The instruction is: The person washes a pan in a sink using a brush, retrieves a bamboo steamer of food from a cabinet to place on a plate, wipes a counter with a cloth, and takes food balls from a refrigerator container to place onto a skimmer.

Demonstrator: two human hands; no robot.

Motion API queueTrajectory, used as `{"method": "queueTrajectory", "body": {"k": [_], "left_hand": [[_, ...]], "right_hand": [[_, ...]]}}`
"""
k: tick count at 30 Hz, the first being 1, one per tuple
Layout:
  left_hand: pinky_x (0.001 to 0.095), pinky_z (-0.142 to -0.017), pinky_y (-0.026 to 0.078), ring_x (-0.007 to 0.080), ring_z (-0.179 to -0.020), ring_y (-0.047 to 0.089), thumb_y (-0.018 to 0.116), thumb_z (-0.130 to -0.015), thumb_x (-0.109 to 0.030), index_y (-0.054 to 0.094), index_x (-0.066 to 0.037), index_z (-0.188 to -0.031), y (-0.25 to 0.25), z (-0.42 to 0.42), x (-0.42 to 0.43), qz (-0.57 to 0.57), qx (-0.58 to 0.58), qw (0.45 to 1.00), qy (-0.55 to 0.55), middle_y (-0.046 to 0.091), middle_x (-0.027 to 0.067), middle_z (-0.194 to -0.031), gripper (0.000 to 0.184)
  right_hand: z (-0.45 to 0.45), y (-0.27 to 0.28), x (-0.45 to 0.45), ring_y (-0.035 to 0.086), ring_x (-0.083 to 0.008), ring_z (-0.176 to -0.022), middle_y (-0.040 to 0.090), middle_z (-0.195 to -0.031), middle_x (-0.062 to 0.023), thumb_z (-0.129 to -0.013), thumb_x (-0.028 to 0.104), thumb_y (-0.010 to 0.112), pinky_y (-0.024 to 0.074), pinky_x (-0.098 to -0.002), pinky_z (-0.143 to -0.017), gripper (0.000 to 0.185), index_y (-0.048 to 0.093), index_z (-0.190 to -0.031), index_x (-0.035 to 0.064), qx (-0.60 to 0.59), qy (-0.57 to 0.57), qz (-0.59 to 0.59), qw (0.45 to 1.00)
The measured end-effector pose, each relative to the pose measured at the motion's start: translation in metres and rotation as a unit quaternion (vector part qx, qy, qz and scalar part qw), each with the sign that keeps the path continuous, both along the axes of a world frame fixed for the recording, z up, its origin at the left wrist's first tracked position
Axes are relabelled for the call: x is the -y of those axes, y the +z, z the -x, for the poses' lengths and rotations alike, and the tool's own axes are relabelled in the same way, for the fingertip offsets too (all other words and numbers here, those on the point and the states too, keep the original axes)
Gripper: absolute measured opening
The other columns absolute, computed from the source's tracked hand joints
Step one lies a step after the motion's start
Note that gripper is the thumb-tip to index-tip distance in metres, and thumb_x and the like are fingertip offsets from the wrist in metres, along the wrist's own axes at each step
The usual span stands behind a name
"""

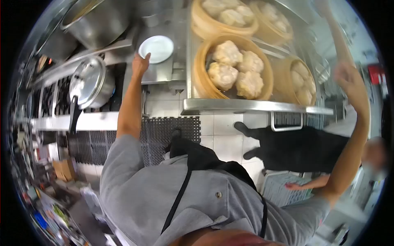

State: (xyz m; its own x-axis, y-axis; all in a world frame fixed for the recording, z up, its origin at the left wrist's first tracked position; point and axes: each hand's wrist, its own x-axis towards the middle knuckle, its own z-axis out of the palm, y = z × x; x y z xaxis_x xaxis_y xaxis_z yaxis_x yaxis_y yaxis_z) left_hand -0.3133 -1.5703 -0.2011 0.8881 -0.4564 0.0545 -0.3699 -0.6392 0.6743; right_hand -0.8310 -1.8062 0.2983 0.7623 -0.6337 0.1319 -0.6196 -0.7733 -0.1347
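Note:
My left hand (141, 64) is at the near left rim of a round white plate (159, 50), its thumb over the edge and the other fingers mostly hidden. The plate is over a steel counter (158, 74). My right arm reaches up at the far right, and my right hand (349, 80) is blurred there, so its fingers are unclear. Between my hands, a bamboo steamer (200, 67) holds several dumplings (227, 53) on a steel shelf (246, 105). Other bamboo steamers (205, 25) with dumplings stand behind and beside it.
A lidded pot (91, 84) with a black handle sits on the stove (49, 96) at left, below a large steel pot (98, 24). Black mats (154, 141) lie on the floor. At right stands a co-worker in a black apron (303, 147), one hand (293, 186) near a grey crate (277, 190).

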Motion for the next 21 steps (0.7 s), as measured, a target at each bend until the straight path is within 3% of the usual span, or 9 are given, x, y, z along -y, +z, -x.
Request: {"method": "queueTrajectory", "body": {"k": [1, 2, 3, 5, 7, 8, 15, 17, 21], "left_hand": [[0.0456, -0.070, 0.050, 0.0338, -0.080, 0.067, 0.060, -0.086, -0.051, 0.064, 0.008, -0.101, -0.025, -0.023, 0.025, -0.088, 0.060, 0.994, -0.006, 0.066, 0.0284, -0.094, 0.061], [0.0431, -0.078, 0.050, 0.0316, -0.089, 0.066, 0.053, -0.088, -0.053, 0.068, 0.002, -0.099, -0.052, -0.052, 0.034, -0.163, -0.012, 0.985, -0.062, 0.067, 0.0247, -0.096, 0.058], [0.0401, -0.088, 0.048, 0.0272, -0.104, 0.063, 0.051, -0.089, -0.048, 0.067, -0.007, -0.110, -0.109, -0.095, 0.041, -0.305, 0.242, 0.879, -0.274, 0.067, 0.0169, -0.110, 0.049], [0.0360, -0.097, 0.044, 0.0215, -0.121, 0.054, 0.052, -0.086, -0.047, 0.057, -0.023, -0.130, -0.138, -0.111, 0.054, -0.464, 0.220, 0.795, -0.322, 0.059, 0.0058, -0.131, 0.050], [0.0389, -0.086, 0.050, 0.0256, -0.106, 0.060, 0.059, -0.082, -0.044, 0.062, -0.017, -0.120, -0.115, -0.095, 0.036, -0.361, 0.192, 0.877, -0.254, 0.064, 0.0103, -0.114, 0.047], [0.0425, -0.078, 0.053, 0.0277, -0.096, 0.063, 0.063, -0.082, -0.036, 0.064, -0.009, -0.113, -0.111, -0.092, 0.035, -0.329, 0.096, 0.913, -0.220, 0.066, 0.0145, -0.102, 0.041], [0.0408, -0.077, 0.053, 0.0269, -0.094, 0.061, 0.061, -0.083, -0.024, 0.058, -0.001, -0.112, -0.113, -0.086, 0.037, -0.263, 0.002, 0.953, -0.151, 0.063, 0.0159, -0.102, 0.038], [0.0403, -0.076, 0.053, 0.0266, -0.093, 0.061, 0.061, -0.083, -0.021, 0.056, 0.001, -0.112, -0.108, -0.084, 0.035, -0.181, -0.055, 0.976, -0.111, 0.062, 0.0164, -0.102, 0.037], [0.0392, -0.075, 0.053, 0.0260, -0.091, 0.060, 0.059, -0.083, -0.013, 0.052, 0.007, -0.111, -0.093, -0.077, 0.030, 0.129, -0.209, 0.969, -0.019, 0.060, 0.0174, -0.102, 0.035]], "right_hand": [[0.010, -0.008, 0.013, 0.051, -0.0144, -0.076, 0.049, -0.070, -0.0039, -0.077, 0.018, 0.060, 0.0397, -0.0289, -0.072, 0.018, 0.055, -0.074, 0.0016, -0.008, 0.117, 0.130, 0.985], [0.019, -0.007, 0.020, 0.052, -0.0149, -0.072, 0.051, -0.067, -0.0041, -0.079, 0.021, 0.059, 0.0408, -0.0295, -0.068, 0.020, 0.056, -0.074, 0.0020, -0.055, 0.065, 0.076, 0.993], [0.027, -0.005, 0.027, 0.052, -0.0154, -0.068, 0.052, -0.065, -0.0043, -0.081, 0.023, 0.058, 0.0418, -0.0301, -0.064, 0.022, 0.057, -0.075, 0.0023, -0.107, 0.009, 0.026, 0.994], [0.043, -0.009, 0.042, 0.052, -0.0142, -0.059, 0.054, -0.063, -0.0025, -0.084, 0.025, 0.056, 0.0419, -0.0304, -0.053, 0.023, 0.060, -0.077, 0.0039, -0.127, -0.024, -0.082, 0.988], [0.037, -0.009, 0.031, 0.052, -0.0106, -0.060, 0.057, -0.067, -0.0016, -0.087, 0.025, 0.056, 0.0420, -0.0276, -0.052, 0.024, 0.061, -0.081, 0.0023, -0.135, -0.083, -0.179, 0.971], [0.036, -0.014, 0.028, 0.055, -0.0110, -0.062, 0.060, -0.070, -0.0021, -0.087, 0.024, 0.056, 0.0435, -0.0272, -0.054, 0.023, 0.062, -0.083, 0.0021, -0.156, -0.096, -0.208, 0.961], [0.001, -0.045, 0.049, 0.061, -0.0128, -0.076, 0.066, -0.084, -0.0049, -0.084, 0.023, 0.057, 0.0478, -0.0280, -0.061, 0.025, 0.065, -0.099, 0.0042, -0.189, -0.115, -0.319, 0.922], [-0.004, -0.046, 0.050, 0.060, -0.0110, -0.071, 0.065, -0.083, -0.0035, -0.081, 0.016, 0.059, 0.0461, -0.0242, -0.057, 0.022, 0.065, -0.098, 0.0043, -0.040, -0.037, -0.299, 0.953], [-0.028, -0.055, 0.047, 0.060, -0.0107, -0.068, 0.064, -0.080, -0.0036, -0.075, 0.012, 0.062, 0.0469, -0.0246, -0.054, 0.022, 0.064, -0.095, 0.0025, -0.102, 0.028, -0.294, 0.950]]}}
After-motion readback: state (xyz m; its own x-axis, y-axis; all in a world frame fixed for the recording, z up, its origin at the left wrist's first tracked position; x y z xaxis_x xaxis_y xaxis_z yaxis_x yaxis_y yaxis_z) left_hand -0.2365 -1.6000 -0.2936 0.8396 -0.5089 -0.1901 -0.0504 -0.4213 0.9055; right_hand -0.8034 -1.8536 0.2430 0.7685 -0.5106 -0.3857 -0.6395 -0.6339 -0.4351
